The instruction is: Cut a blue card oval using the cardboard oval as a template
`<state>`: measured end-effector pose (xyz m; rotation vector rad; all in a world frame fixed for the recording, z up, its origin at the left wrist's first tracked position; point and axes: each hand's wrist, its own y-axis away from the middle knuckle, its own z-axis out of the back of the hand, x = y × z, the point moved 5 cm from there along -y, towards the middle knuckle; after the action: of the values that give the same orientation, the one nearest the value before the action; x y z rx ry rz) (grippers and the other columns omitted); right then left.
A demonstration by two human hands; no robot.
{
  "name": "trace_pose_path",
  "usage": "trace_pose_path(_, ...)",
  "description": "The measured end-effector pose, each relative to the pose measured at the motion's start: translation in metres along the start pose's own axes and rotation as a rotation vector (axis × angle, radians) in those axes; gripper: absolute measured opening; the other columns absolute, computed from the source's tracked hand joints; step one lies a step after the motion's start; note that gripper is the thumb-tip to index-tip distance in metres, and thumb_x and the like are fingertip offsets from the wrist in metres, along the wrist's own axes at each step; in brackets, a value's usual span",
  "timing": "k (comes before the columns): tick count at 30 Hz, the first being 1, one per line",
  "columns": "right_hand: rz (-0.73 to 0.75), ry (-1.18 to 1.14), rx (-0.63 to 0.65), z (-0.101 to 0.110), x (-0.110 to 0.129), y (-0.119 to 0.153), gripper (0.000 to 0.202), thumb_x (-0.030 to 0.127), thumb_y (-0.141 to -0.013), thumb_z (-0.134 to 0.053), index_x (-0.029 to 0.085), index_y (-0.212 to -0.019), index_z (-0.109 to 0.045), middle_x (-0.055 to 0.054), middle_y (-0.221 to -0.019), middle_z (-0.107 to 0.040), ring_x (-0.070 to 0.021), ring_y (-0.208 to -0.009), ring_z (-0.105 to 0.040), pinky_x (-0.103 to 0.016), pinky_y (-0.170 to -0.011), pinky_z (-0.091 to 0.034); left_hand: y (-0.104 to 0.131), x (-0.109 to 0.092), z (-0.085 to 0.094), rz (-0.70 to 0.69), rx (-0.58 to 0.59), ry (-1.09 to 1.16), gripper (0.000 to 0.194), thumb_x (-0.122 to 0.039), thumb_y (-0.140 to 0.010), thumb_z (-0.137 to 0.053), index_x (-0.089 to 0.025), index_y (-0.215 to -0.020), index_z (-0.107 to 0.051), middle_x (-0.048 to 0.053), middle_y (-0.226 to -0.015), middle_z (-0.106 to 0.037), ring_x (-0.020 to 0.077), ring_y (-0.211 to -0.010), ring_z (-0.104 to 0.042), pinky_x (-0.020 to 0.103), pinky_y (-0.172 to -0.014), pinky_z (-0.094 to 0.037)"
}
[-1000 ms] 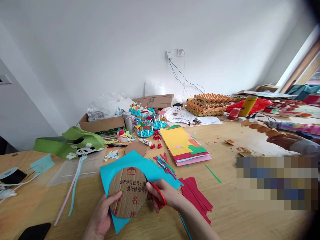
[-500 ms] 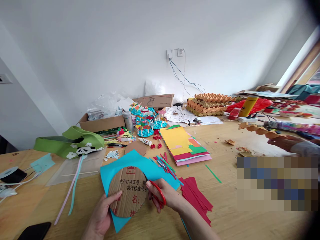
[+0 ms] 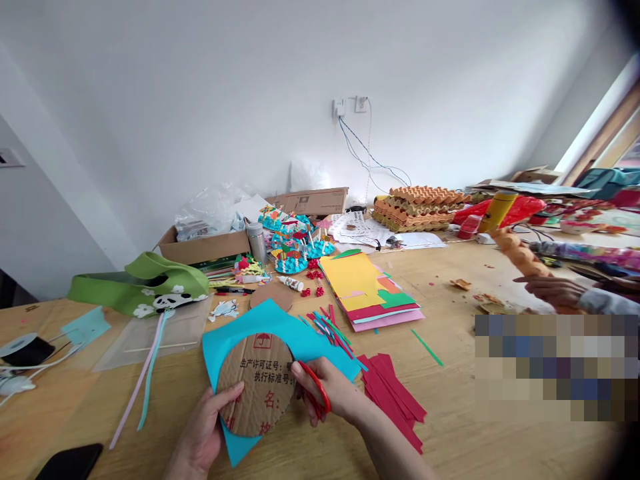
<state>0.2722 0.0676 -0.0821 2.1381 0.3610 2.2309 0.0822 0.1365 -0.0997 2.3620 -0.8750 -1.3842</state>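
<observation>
A round brown cardboard disc (image 3: 257, 393) with printed characters lies against a sheet of blue paper (image 3: 235, 333). My left hand (image 3: 207, 423) grips both at their lower left, its thumb on top of the disc. In my right hand (image 3: 327, 393) is a pair of red-handled scissors (image 3: 320, 387), at the disc's right edge; the blades are mostly hidden. Blue paper extends beyond the disc above and to the right.
Red paper strips (image 3: 393, 400) lie right of my right arm, and stacked coloured sheets (image 3: 360, 287) behind. A green panda band (image 3: 145, 283) is at left, a black phone (image 3: 70, 463) at front left. Another person's hand (image 3: 555, 290) holds egg-tray material at right.
The disc, blue paper and scissors have barely shifted. The other person's hand and the egg-tray piece have moved, and the piece now tilts more steeply.
</observation>
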Motion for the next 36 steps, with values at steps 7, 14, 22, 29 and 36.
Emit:
trace_pose_path(7, 0.054, -0.084, 0.046, -0.003, 0.009, 0.004, 0.070, 0.075, -0.083, -0.036, 0.015, -0.050, -0.050, 0.000, -0.041, -0.053, -0.0079, -0.032, -0.046, -0.019, -0.038, -0.039, -0.002, 0.002, 0.002, 0.029, 0.029, 0.022, 0.078, -0.009, -0.067, -0.073, -0.013, -0.139, -0.044, 0.014, -0.098, -0.075, 0.0350, -0.097, -0.068, 0.050, -0.092, -0.050)
trace_pose_path(14, 0.079, -0.123, 0.053, -0.002, 0.006, 0.002, 0.065, 0.073, -0.084, -0.037, 0.015, -0.061, -0.054, 0.001, -0.039, -0.053, -0.0086, -0.029, -0.044, -0.018, -0.032, -0.034, -0.002, 0.002, 0.003, 0.019, 0.002, 0.011, 0.078, -0.009, -0.066, -0.073, -0.012, -0.138, -0.044, 0.014, -0.097, -0.075, 0.0348, -0.095, -0.069, 0.050, -0.091, -0.051)
trace_pose_path(22, 0.069, -0.072, 0.034, -0.001, 0.007, 0.003, 0.066, 0.075, -0.082, -0.039, 0.015, -0.060, -0.052, 0.002, -0.037, -0.050, -0.0080, -0.027, -0.041, -0.017, -0.029, -0.030, -0.002, 0.002, 0.002, 0.024, 0.021, 0.032, 0.079, -0.009, -0.066, -0.074, -0.012, -0.139, -0.044, 0.015, -0.099, -0.074, 0.0352, -0.098, -0.067, 0.051, -0.092, -0.050)
trace_pose_path(29, -0.006, -0.022, -0.010, -0.001, -0.001, 0.000, 0.067, 0.079, -0.078, -0.039, 0.015, -0.062, -0.051, 0.002, -0.038, -0.051, -0.0094, -0.028, -0.045, -0.017, -0.028, -0.031, 0.000, 0.000, 0.000, -0.011, -0.003, -0.033, 0.077, -0.011, -0.063, -0.076, -0.012, -0.135, -0.049, 0.015, -0.103, -0.073, 0.0361, -0.099, -0.067, 0.051, -0.093, -0.050)
trace_pose_path(36, -0.013, 0.037, -0.024, 0.000, 0.000, 0.001, 0.065, 0.079, -0.077, -0.039, 0.017, -0.064, -0.049, 0.004, -0.037, -0.050, -0.0081, -0.028, -0.042, -0.017, -0.028, -0.028, 0.001, -0.001, 0.000, -0.001, 0.013, -0.033, 0.075, -0.011, -0.061, -0.076, -0.013, -0.132, -0.053, 0.015, -0.101, -0.074, 0.0369, -0.100, -0.066, 0.051, -0.093, -0.049)
